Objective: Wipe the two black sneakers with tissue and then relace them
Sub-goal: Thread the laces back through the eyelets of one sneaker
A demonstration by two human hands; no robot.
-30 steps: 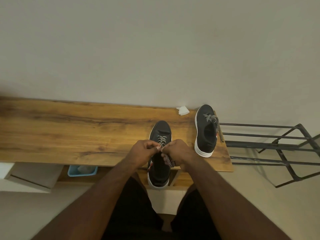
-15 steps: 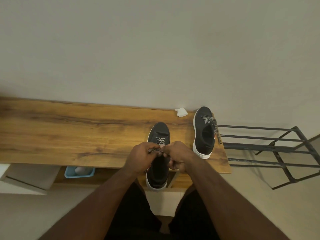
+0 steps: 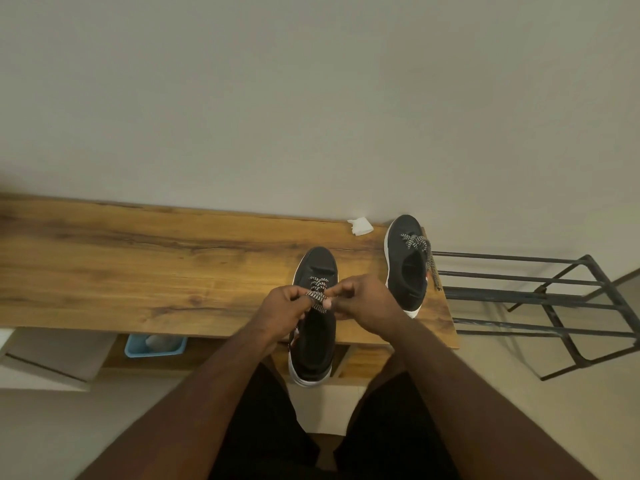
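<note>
**Sneakers on the table, one lace held in both hands**

Sneakers are seen at the right end of the wooden table. The near sneaker is placed toe toward the wall, with its heel overhanging the table's front edge. Its speckled lace is crossed through the front eyelets and is pinched from either side: by the curled fingers of the left hand and by the fingertips of the right hand, the two hands almost touching above the tongue.

The far sneaker is set at the table's right corner, well apart from the hands. Its lace is threaded at the front only, and a loose end is draped over the right side.

A crumpled tissue is seen by the wall, just left of the far sneaker's toe.

Below the tabletop, a blue tub is stored on a lower shelf; something pale is held in it, though what it is cannot be told. A black metal rack is stood to the right of the table.
</note>
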